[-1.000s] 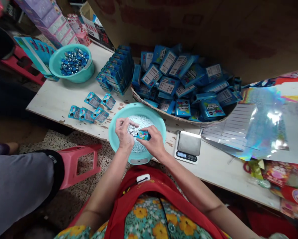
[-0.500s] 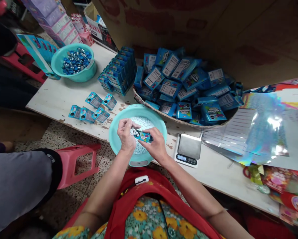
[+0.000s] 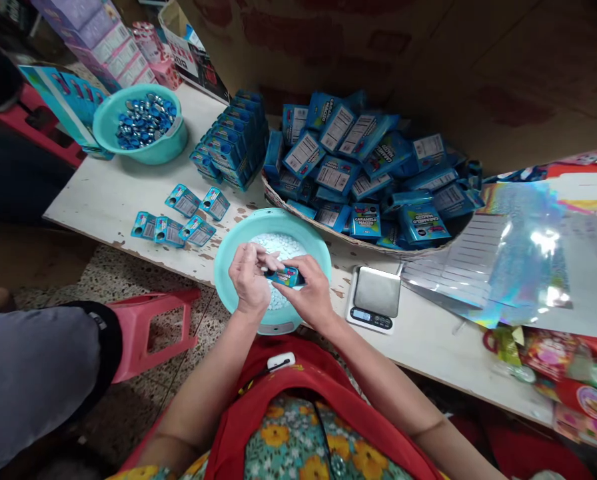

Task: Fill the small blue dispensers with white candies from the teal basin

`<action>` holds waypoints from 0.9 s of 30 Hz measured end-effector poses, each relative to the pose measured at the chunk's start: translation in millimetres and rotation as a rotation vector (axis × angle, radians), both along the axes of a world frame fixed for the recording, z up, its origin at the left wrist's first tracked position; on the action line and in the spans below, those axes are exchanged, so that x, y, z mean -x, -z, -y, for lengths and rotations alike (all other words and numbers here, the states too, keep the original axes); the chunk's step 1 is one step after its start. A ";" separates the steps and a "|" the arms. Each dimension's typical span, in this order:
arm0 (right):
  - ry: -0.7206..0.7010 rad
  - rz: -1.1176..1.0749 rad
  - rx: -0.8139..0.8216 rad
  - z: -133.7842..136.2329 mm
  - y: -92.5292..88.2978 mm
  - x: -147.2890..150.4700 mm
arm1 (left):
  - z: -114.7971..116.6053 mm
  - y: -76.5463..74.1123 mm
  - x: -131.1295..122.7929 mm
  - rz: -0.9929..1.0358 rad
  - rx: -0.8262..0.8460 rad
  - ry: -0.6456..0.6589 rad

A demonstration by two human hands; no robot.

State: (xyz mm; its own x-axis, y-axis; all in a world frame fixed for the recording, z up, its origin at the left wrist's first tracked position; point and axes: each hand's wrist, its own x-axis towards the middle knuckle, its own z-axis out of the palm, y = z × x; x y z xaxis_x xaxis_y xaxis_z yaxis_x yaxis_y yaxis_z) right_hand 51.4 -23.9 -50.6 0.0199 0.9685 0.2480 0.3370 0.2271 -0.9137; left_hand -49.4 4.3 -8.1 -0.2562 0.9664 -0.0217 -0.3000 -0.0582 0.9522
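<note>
My right hand (image 3: 312,287) grips a small blue candy box (image 3: 285,276) lying on its side, its end turned toward my left hand. Cupped beside that end is my left hand (image 3: 251,277), its fingers loosely stretched and the palm turned to the box. A white candy or two shows between palm and box; whether more are in the palm I cannot tell. Both hands are over a turquoise basin (image 3: 227,241), which holds many small white candies (image 3: 283,245).
Several blue boxes (image 3: 182,200) lie left of the basin, with stacked ones (image 3: 234,137) behind. A carton of blue boxes (image 3: 338,173) stands at the back. A kitchen scale (image 3: 377,293) sits right. Another basin (image 3: 171,148) holds blue-silver pieces (image 3: 146,121). A person's leg (image 3: 38,380) is left.
The clump of white candies at my left fingers has mostly gone from sight beside the box opening. My left fingers have straightened. The whole view has shifted slightly.
</note>
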 end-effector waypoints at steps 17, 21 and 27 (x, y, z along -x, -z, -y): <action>0.289 -0.102 -0.132 20.0 69.2 -10.7 | 40.3 106.3 42.1 -1.765 0.499 0.948; 0.330 -0.137 -0.103 19.2 46.8 -12.8 | 43.2 116.7 25.5 -1.572 0.513 1.092; 0.208 -0.117 0.000 2.9 43.6 -19.5 | 24.2 116.0 49.2 -1.416 0.519 0.926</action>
State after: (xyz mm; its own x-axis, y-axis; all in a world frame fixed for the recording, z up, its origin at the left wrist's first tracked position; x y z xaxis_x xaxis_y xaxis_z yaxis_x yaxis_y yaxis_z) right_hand 70.9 -26.7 -94.2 0.2480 0.9406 0.2319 0.2680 0.1635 -0.9495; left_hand -98.5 -19.8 -124.1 0.2269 0.7581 -0.6113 0.9367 0.0020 0.3502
